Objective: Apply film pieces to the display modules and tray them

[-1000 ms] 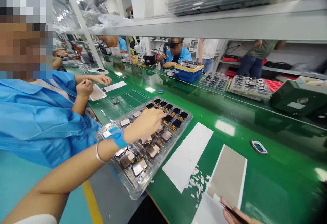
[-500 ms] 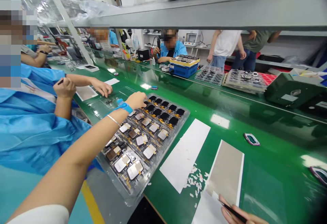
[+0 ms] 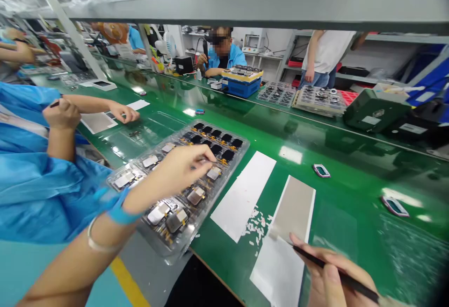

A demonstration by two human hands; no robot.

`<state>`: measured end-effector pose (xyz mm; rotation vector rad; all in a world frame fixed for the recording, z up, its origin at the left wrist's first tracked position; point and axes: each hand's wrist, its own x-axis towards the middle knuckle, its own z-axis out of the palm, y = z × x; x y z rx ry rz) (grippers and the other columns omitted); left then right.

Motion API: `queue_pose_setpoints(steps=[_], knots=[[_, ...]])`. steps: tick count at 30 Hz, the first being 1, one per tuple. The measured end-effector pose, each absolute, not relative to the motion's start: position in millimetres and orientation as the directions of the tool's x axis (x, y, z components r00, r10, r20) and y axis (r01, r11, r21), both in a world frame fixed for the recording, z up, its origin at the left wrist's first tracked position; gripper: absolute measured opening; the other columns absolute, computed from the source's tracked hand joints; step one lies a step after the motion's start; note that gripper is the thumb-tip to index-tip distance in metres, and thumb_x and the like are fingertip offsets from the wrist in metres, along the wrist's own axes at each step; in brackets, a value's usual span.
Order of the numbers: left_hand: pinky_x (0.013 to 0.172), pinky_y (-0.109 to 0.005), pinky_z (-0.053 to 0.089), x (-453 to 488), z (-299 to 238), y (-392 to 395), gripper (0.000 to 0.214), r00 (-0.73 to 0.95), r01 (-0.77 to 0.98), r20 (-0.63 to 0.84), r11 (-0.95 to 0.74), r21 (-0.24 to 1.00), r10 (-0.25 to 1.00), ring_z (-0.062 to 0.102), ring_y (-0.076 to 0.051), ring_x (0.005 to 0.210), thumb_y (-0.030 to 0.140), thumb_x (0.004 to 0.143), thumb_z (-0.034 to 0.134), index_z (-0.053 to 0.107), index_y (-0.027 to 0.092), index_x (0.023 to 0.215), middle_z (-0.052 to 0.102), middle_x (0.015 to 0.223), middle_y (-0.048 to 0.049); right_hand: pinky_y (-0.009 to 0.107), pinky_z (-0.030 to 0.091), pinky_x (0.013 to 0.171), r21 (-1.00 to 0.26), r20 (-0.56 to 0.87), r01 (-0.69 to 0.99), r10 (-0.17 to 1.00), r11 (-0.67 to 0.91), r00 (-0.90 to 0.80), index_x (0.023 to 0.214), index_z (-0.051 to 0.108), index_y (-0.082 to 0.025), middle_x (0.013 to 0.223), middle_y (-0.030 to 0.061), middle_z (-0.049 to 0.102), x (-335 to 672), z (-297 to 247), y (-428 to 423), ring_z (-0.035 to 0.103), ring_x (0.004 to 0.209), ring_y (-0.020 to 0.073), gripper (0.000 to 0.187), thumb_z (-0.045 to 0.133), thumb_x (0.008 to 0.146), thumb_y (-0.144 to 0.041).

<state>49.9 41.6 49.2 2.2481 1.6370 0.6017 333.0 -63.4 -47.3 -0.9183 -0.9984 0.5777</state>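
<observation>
My left hand (image 3: 187,164), with a blue wrist strap (image 3: 122,211) and a pale bangle above it, is over a clear plastic tray (image 3: 224,183). Its thumb and fingers are pinched together; what sits between them, if anything, I cannot make out. The tray holds rows of small display modules: black square ones (image 3: 227,155) at the far side and silver-backed ones (image 3: 195,196) nearer me. At the lower right, my right hand (image 3: 326,269) grips slim black tweezers (image 3: 354,284). Their tip is over a beige sheet (image 3: 294,204) whose near part is white.
A white paper strip (image 3: 245,195) lies beside the tray, with scattered white scraps (image 3: 255,227) near it. Pink-rimmed frames (image 3: 321,171) sit on the green bench. At left, a co-worker's hand (image 3: 124,112) rests near small parts. A shelf beam (image 3: 224,5) crosses above.
My left hand has come back from the tray's far rows towards its right side, fingers pinched. My right hand with the tweezers shows more fully. The view has shifted slightly right.
</observation>
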Motion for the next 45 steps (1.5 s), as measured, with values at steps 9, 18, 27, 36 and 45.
queue_pose_setpoints(steps=[9,18,27,36,45], knots=[[0.083,-0.028,0.046,147.2,-6.7,-45.5,0.007,0.368,0.224,0.040,-0.130,0.966,0.929,0.058,-0.016,0.093,0.026,0.104,0.040,0.045,0.025,0.108,0.058,0.098,-0.0012,0.022,0.049,0.054,-0.535,0.671,0.610,0.733,0.585,-0.114,0.095,0.066,-0.019,0.079,0.0021,0.061,334.7,-6.2,-62.8,0.061,0.065,0.0120,0.011,0.064,0.087,-0.013],[0.063,-0.023,0.041,169.6,-35.9,-30.4,0.017,0.412,0.041,0.037,-0.060,0.997,0.911,0.049,-0.012,0.067,0.034,0.104,0.045,0.054,0.021,0.100,0.050,0.074,0.0038,0.024,0.051,0.066,-0.389,0.705,0.749,0.697,0.536,-0.132,0.103,0.065,-0.015,0.089,0.0069,0.068,330.2,-35.3,-54.1,0.067,0.076,0.0145,0.016,0.061,0.091,-0.005],[0.069,-0.022,0.045,172.1,-49.0,-22.5,0.013,0.420,0.061,0.136,-0.177,0.982,0.898,0.057,-0.012,0.073,0.027,0.103,0.048,0.058,0.021,0.098,0.059,0.081,0.0023,0.026,0.050,0.069,-0.380,0.649,0.767,0.740,0.518,-0.178,0.112,0.062,-0.013,0.094,0.0088,0.067,329.8,-43.7,-53.5,0.066,0.080,0.0162,0.020,0.054,0.095,-0.005],[0.051,-0.017,0.038,170.2,-54.3,-26.5,0.015,0.191,-0.077,0.090,-0.077,0.994,0.977,0.052,-0.008,0.059,0.035,0.102,0.049,0.055,0.022,0.098,0.059,0.075,0.0034,0.024,0.039,0.057,-0.762,0.211,0.627,0.977,0.163,0.003,0.074,0.063,-0.020,0.070,-0.0001,0.062,341.3,-18.3,-22.7,0.054,0.061,0.0128,0.014,0.062,0.087,-0.019],[0.045,-0.015,0.033,168.2,-50.1,-23.7,0.021,0.152,-0.260,0.042,-0.001,0.966,0.988,0.044,-0.007,0.048,0.041,0.100,0.052,0.045,0.022,0.093,0.060,0.062,0.0060,0.028,0.047,0.071,-0.912,-0.069,0.407,0.997,-0.048,-0.037,0.080,0.072,-0.019,0.080,0.0026,0.072,341.5,-43.2,0.2,0.064,0.075,0.0173,0.014,0.061,0.074,-0.014]])
